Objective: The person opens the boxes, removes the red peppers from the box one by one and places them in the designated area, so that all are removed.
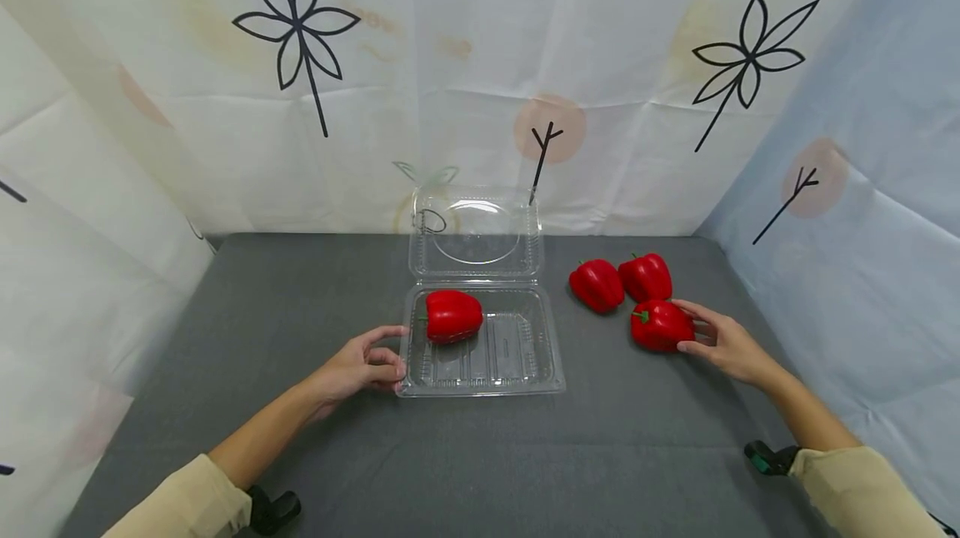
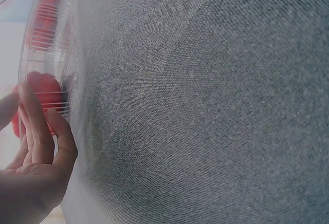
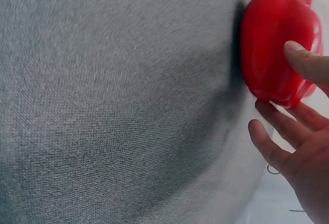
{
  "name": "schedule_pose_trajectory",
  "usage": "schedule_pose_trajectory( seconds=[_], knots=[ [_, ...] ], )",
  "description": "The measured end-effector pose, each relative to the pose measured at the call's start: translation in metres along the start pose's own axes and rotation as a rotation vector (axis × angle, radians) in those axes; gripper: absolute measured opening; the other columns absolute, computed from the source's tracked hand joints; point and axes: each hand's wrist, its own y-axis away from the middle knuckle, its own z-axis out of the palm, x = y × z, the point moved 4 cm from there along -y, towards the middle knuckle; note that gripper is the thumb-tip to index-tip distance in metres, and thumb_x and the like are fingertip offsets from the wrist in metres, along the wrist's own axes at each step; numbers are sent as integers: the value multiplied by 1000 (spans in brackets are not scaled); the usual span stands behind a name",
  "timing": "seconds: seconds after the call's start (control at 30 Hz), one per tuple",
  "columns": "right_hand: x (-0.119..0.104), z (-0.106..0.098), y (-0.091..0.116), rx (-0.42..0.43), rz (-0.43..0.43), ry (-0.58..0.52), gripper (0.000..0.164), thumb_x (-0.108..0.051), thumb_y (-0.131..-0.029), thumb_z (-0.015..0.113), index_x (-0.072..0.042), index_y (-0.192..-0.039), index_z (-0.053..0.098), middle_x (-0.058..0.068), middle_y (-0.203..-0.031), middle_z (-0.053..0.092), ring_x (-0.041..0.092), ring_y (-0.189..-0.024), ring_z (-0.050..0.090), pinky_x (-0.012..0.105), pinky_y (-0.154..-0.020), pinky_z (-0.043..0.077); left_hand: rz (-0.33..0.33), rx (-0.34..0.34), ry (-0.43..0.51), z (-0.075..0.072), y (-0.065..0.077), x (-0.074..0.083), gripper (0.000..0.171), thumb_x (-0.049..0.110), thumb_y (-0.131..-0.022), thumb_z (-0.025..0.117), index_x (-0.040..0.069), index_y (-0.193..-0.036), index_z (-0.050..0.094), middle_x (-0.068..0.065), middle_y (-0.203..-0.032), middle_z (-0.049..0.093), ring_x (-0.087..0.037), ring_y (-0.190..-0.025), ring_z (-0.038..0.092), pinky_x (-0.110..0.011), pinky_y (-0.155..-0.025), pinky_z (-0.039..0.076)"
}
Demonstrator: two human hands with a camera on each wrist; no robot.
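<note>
A clear plastic clamshell container point(image 1: 517, 355) stands with its lid raised at the back. One red bell pepper point(image 1: 453, 316) lies on its side in the container's left part. My left hand point(image 1: 367, 365) pinches the container's left rim between thumb and fingers, as the left wrist view also shows. Out to the right, my right hand point(image 1: 731, 345) grips another red bell pepper point(image 1: 660, 326) from its right end. In the right wrist view the thumb lies along this bell pepper point(image 3: 275, 44) and fingertips meet its bottom end.
Two more red peppers, the left one point(image 1: 597, 286) and the right one point(image 1: 647, 276), lie right behind the gripped one. Grey cloth covers the table point(image 1: 487, 471). A patterned white curtain point(image 1: 465, 38) hangs along the back and sides.
</note>
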Motion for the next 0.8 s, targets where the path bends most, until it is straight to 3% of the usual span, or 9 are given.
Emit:
schedule_pose_trajectory(
  seconds=[0.4, 0.47, 0.53, 0.63, 0.8],
  knots=[
    [5, 1, 0, 14, 28, 36, 69, -2, -82, 79, 7, -141, 45, 36, -135, 50, 58, -117, 51, 6, -89, 40, -3, 3, -4, 0, 0, 1, 74, 10, -92, 71, 3, -152, 29, -9, -93, 68, -21, -81, 66, -34, -83, 56],
    [3, 1, -1, 13, 28, 44, 70, -3, -82, 80, 7, -141, 45, 36, -137, 48, 59, -118, 50, 18, -94, 48, -7, 6, -4, 0, 0, 1, 73, 10, -92, 71, 3, -152, 29, -9, -93, 68, -21, -81, 65, -34, -83, 56],
    [0, 1, -2, 2, 38, 53, 72, -4, -82, 80, 7, -142, 43, 37, -139, 46, 60, -118, 49, 38, -96, 50, -11, 9, -5, 0, 0, 0, 73, 10, -92, 71, 3, -152, 29, -9, -93, 68, -21, -81, 65, -34, -83, 56],
    [-5, 1, -3, -8, 51, 68, 74, -5, -82, 80, 8, -143, 41, 37, -139, 45, 60, -119, 48, 64, -93, 41, -11, 11, -2, 0, 0, 0, 73, 9, -92, 71, 3, -152, 29, -9, -93, 68, -21, -81, 66, -35, -83, 56],
    [-14, -1, -7, -5, 49, 83, 78, -8, -82, 81, 6, -145, 38, 38, -138, 46, 58, -120, 49, 68, -93, 39, -12, 11, 0, 0, 0, -1, 73, 9, -92, 71, 4, -152, 29, -10, -94, 68, -21, -81, 66, -36, -84, 56]
  ],
)
